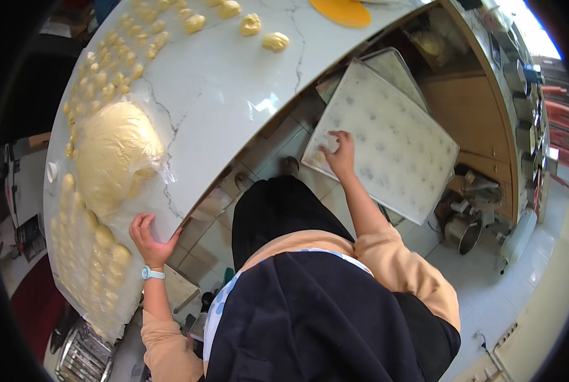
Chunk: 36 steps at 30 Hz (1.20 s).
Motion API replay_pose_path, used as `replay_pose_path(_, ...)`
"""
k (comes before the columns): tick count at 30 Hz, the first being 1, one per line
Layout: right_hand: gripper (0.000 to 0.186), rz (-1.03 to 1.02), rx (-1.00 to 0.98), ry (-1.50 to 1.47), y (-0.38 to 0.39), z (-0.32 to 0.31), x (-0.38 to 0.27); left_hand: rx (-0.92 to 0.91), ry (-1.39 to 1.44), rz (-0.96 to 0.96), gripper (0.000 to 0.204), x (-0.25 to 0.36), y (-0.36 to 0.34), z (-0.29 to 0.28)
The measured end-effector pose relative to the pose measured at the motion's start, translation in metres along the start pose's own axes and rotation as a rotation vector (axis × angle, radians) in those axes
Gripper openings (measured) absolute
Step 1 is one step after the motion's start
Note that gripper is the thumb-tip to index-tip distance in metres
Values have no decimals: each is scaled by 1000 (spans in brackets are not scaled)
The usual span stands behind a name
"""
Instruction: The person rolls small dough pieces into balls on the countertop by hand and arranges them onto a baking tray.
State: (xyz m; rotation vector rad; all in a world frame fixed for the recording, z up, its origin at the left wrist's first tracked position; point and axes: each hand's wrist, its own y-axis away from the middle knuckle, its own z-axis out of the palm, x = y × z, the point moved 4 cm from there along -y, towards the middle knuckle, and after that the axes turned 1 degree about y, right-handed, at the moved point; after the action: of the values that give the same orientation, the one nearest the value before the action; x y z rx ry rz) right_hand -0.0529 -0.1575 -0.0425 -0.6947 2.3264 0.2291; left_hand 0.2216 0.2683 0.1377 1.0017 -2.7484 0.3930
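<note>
Baking tray [399, 153] lined with paper, gripped by right hand [340, 153], left hand [147, 239] on counter [220, 89]

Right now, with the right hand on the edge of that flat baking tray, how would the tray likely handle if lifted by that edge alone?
The baking tray looks thin, wide and rigid, so it would likely stay stiff. The right hand has its grip at one edge only, so the far side would probably dip. Its pale lining appears smooth, so anything set on it might slide.

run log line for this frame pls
left hand: on counter edge | right hand: grips baking tray | dough mound: on counter
</note>
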Motion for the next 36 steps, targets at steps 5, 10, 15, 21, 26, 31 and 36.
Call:
replay_pose_path(5,29,-644,394,-169,-103,-82,-204,0,56,-6,72,6,-3,-3)
replay_pose_path(10,22,-556,7,-191,-190,-43,-239,79,67,23,68,13,-17,-4)
replay_pose_path(15,19,-796,-378,-169,-92,-1,-277,103,67,-46,66,4,-4,-10)
replay_pose_path(21,6,-782,-316,-172,-114,72,-337,149,82,-33,66,5,-7,-11)
replay_pose_path(26,7,-844,-316,-203,-108,24,-289,170,57,-29,66,2,-2,-8)
replay_pose_path(31,3,-770,-204,-162,-142,69,-338,143,29,-48,67,4,-5,-7)
replay_pose_path(36,11,-777,-475,-472,-106,20,-276,133,61,-44,68,1,-6,-12)
